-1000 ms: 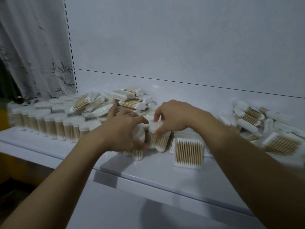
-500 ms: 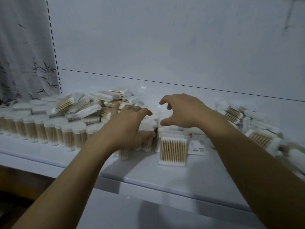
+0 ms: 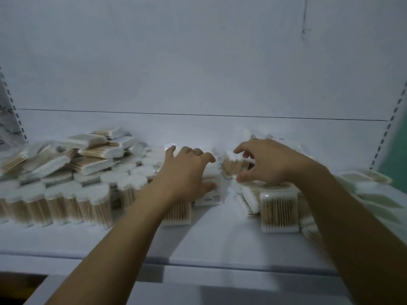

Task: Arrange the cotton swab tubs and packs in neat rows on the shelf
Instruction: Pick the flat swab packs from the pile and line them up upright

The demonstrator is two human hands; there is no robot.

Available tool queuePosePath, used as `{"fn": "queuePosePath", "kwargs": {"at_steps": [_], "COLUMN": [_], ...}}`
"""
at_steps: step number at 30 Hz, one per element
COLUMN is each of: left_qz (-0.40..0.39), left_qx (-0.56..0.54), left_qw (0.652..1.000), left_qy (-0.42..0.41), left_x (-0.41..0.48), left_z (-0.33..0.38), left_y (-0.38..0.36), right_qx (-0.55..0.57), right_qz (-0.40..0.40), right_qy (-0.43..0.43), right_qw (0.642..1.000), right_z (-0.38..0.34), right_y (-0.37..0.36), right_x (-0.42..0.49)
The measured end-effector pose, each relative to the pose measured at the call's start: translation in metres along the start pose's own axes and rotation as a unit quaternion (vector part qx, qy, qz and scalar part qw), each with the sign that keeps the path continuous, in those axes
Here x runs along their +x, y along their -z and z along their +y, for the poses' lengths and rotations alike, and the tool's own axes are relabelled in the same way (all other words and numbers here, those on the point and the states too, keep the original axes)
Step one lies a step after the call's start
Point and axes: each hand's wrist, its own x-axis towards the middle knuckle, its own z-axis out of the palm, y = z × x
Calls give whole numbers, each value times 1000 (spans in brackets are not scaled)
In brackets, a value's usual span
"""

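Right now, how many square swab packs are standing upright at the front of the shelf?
2: the left square pack, by the left hand; the right square pack, by the right hand. Others may be hidden behind the right arm.

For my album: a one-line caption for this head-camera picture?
A left hand and right hand reach among clear plastic tubs of wooden cotton swabs on a white shelf, flat packs piled behind.

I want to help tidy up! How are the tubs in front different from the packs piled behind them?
The tubs stand upright in a row; the packs lie flat or tilted in a heap. The tubs look round, the packs flat and rectangular. Both hold wooden-stick swabs.
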Motion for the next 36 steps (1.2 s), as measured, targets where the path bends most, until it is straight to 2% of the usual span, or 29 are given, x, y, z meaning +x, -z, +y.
{"fn": "queuePosePath", "kwargs": {"at_steps": [3, 6, 10, 13, 17, 21, 25, 27, 30, 33, 36], "left_qz": [-8, -4, -14, -17, 7, 61, 125, 170, 219, 285, 288], "left_qx": [16, 10, -63, -115, -129, -167, -302, -325, -271, -105, -44], "left_qw": [1000, 1000, 997, 993, 991, 983, 942, 924, 928, 941, 934], "left_qy": [6, -9, -34, -5, 25, 48, 79, 109, 129, 150, 205], "left_x": [5, 9, 8, 2, -6, -15, -27, -35, -48, -55, -67], "left_z": [12, 31, 65, 84, 101, 109, 102, 91, 70, 47, 32], "left_y": [-6, -9, -15, -26, -46, -58, -53, -50, -44, -50, -64], "right_qx": [-18, 5, 26, -15, -42, -19, 84, 131, 153, 134, 109], "right_qz": [-28, 17, -9, -33, -58, -22, 65, 118, 137, 117, 81], "right_qy": [21, 34, 47, 36, 41, 57, 75, 82, 87, 86, 67], "right_qw": [999, 999, 999, 999, 997, 998, 991, 981, 975, 980, 988], "right_z": [14, 28, 46, 58, 61, 60, 51, 39, 16, -3, -18], "right_y": [-5, 0, 5, 3, -9, -15, -8, -12, -25, -37, -49], "right_x": [-9, -18, -33, -43, -50, -54, -58, -58, -50, -31, -11]}}
